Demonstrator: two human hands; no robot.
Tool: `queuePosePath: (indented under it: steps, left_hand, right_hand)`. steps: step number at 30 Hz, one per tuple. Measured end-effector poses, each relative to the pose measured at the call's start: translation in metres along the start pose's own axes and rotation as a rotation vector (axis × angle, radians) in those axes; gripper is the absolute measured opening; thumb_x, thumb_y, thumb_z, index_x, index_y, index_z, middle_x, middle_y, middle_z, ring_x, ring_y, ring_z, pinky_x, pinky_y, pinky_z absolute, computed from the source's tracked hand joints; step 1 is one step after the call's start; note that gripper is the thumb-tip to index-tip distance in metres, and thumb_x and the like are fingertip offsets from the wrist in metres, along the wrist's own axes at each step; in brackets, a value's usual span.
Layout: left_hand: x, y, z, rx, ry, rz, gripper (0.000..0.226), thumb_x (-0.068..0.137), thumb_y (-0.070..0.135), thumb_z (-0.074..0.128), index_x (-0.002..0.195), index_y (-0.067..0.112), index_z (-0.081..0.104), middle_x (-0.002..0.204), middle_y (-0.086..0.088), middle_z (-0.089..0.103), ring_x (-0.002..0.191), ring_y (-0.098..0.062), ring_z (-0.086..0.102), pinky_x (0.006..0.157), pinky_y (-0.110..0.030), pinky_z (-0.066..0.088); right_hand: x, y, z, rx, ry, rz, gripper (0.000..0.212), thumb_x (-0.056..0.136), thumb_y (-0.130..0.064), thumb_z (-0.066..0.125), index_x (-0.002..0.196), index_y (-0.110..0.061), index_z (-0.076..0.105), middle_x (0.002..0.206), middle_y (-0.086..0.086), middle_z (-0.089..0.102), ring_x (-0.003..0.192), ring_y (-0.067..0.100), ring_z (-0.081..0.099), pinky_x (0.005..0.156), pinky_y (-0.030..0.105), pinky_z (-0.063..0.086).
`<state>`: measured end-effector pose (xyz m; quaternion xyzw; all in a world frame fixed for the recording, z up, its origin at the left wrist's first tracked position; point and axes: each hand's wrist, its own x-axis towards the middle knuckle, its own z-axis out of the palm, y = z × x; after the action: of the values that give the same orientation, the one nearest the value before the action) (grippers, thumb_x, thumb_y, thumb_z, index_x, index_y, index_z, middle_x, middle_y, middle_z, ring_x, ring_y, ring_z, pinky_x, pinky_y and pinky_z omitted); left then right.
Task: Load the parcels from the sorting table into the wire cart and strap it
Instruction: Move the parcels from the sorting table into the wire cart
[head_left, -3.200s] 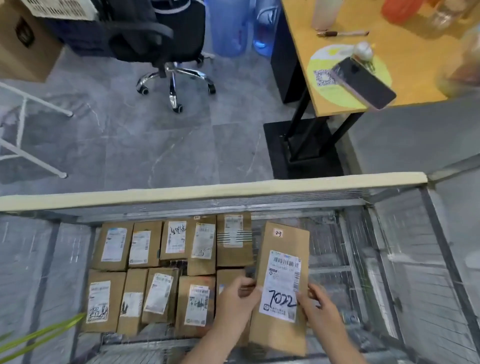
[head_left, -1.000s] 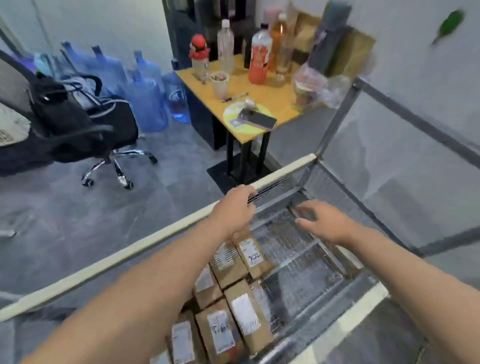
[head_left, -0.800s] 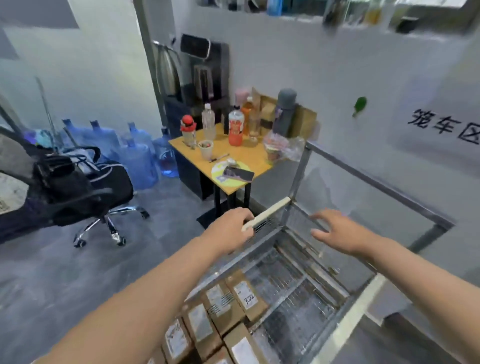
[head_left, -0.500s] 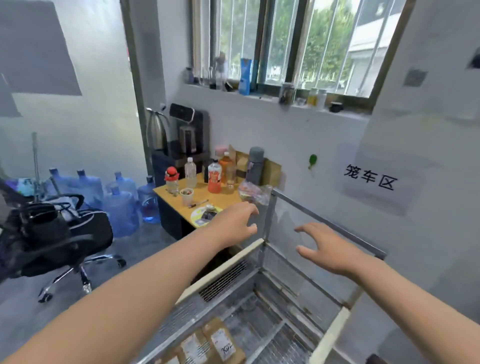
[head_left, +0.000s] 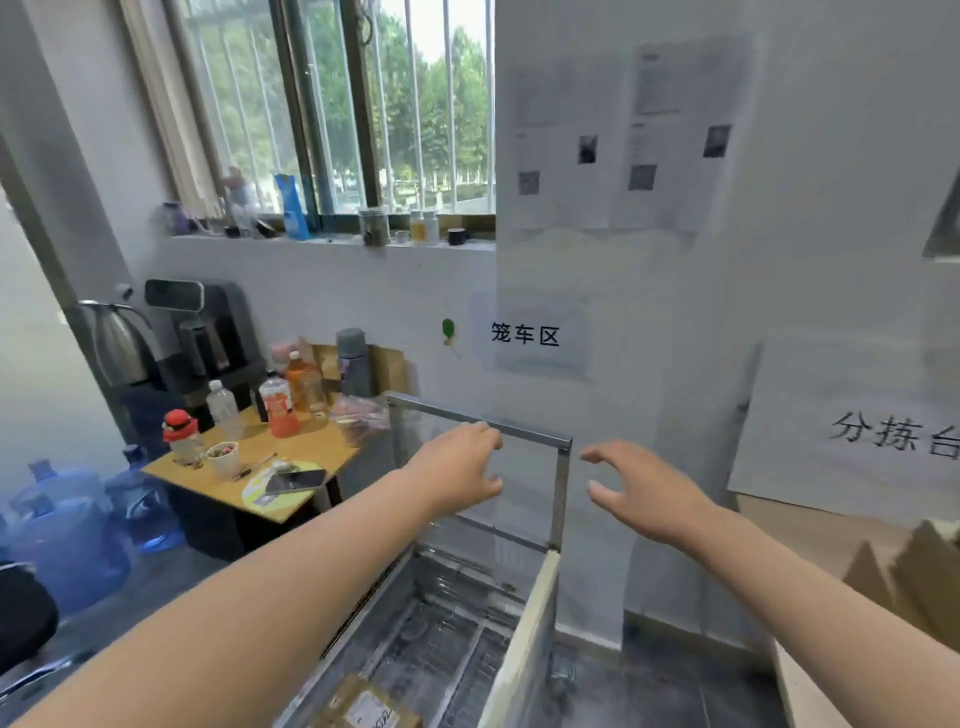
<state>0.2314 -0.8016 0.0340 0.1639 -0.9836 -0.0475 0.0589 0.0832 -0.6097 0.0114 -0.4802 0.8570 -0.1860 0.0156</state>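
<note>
The wire cart (head_left: 558, 499) stands against the white wall, its tall metal end frame topped by a grey bar. My left hand (head_left: 460, 470) reaches out to that top bar, fingertips at the bar and loosely bent, holding nothing. To the right of the frame's corner post, my right hand (head_left: 641, 491) hovers with fingers spread and thumb apart, also empty. One brown labelled parcel (head_left: 363, 706) shows on the cart's mesh floor at the bottom edge. The other parcels are out of view.
A yellow side table (head_left: 311, 457) with bottles, a cup and a phone stands left of the cart. Blue water jugs (head_left: 67, 530) sit on the floor further left. A beige counter with cardboard pieces (head_left: 909, 571) lies at the right. Paper signs hang on the wall.
My view has swung up from the cart's floor to the wall and window. Both empty hands have risen from the low padded rail to the top of the cart's tall end frame.
</note>
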Motion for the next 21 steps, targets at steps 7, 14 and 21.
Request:
queuePosePath:
  steps: [7, 14, 21]
  left_hand:
    - [-0.003, 0.069, -0.016, -0.112, 0.066, 0.208, 0.046, 0.095, 0.034, 0.056, 0.135, 0.013, 0.048, 0.135, -0.002, 0.050, 0.127, -0.020, 0.045, 0.103, -0.038, 0.042]
    - [-0.041, 0.126, 0.010, -0.128, -0.024, 0.445, 0.050, 0.096, 0.042, 0.053, 0.138, 0.016, 0.046, 0.141, 0.000, 0.048, 0.130, -0.018, 0.043, 0.104, -0.034, 0.040]
    - [-0.096, 0.191, 0.042, -0.272, -0.106, 0.560, 0.049, 0.096, 0.042, 0.055, 0.137, 0.015, 0.048, 0.139, 0.001, 0.050, 0.131, -0.017, 0.044, 0.106, -0.034, 0.041]
  right_hand:
    - [-0.084, 0.019, -0.049, -0.034, 0.122, 0.204, 0.045, 0.095, -0.037, 0.056, 0.138, -0.024, 0.049, 0.141, -0.008, 0.049, 0.133, 0.010, 0.042, 0.110, 0.033, 0.036]
    - [-0.193, 0.009, -0.050, -0.111, 0.081, 0.422, 0.048, 0.095, -0.037, 0.055, 0.140, -0.023, 0.045, 0.143, -0.004, 0.045, 0.133, 0.014, 0.040, 0.109, 0.033, 0.037]
    - [-0.319, -0.012, -0.029, -0.165, -0.007, 0.629, 0.052, 0.096, -0.036, 0.053, 0.144, -0.023, 0.040, 0.143, -0.006, 0.043, 0.131, 0.016, 0.043, 0.105, 0.034, 0.041]
